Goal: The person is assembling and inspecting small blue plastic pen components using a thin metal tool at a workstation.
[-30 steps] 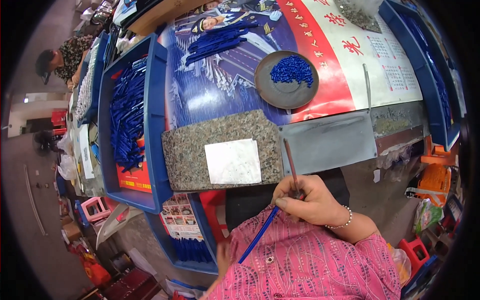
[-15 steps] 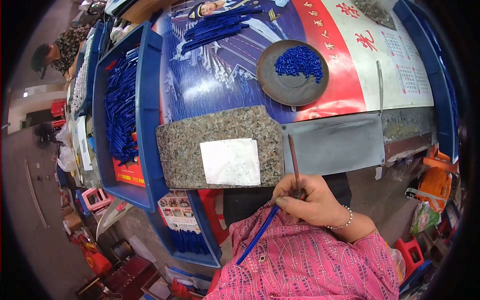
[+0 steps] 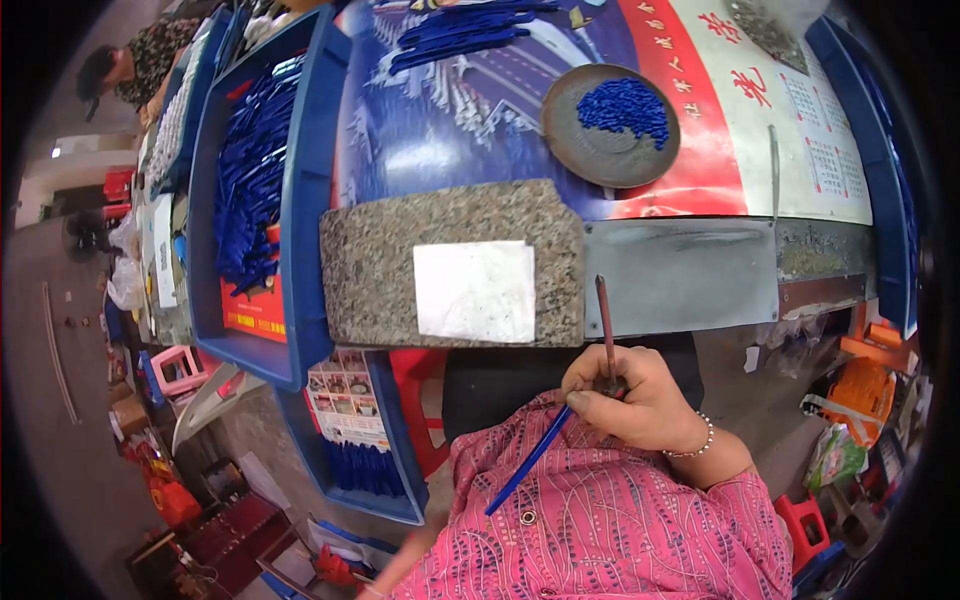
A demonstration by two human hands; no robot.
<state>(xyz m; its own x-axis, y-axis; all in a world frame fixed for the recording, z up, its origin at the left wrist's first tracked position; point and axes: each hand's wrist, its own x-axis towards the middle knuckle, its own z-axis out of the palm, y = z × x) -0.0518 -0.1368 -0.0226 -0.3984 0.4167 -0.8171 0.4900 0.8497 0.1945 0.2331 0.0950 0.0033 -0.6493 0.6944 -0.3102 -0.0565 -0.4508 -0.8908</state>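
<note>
The right grip (image 3: 640,400), a bare hand with a beaded bracelet (image 3: 705,440) at its wrist, is closed on 2 things: a slim, glossy blue stick (image 3: 527,462) and a thin reddish-brown rod (image 3: 606,325). The blue stick slants down and left from the fingers, over the pink patterned garment (image 3: 620,510). The rod rises from the top of the grip, its tip overlapping the near edge of a flat grey plate (image 3: 680,275) in this view; whether they touch, I cannot tell. The fingers hide whether stick and rod meet.

Well to the left of this grip, at the lower edge, shows a blurred bit of the left grip (image 3: 402,562) or its forearm; I cannot tell whether it holds anything.

Left of and beyond the right grip, a speckled granite slab (image 3: 370,270) lies on the surface (image 3: 820,250), bearing a white square of paper (image 3: 475,290). Farther beyond the grip, a round grey-brown dish (image 3: 600,163) holds a heap of tiny blue pieces (image 3: 625,108), and a loose pile of blue sticks (image 3: 460,32) lies on a glossy printed poster (image 3: 420,165). Well left of the grip, a deep blue plastic tray (image 3: 312,200) is filled with more blue sticks (image 3: 250,170); below it, a lower blue tray (image 3: 400,440) holds a bunch of them too.
</note>
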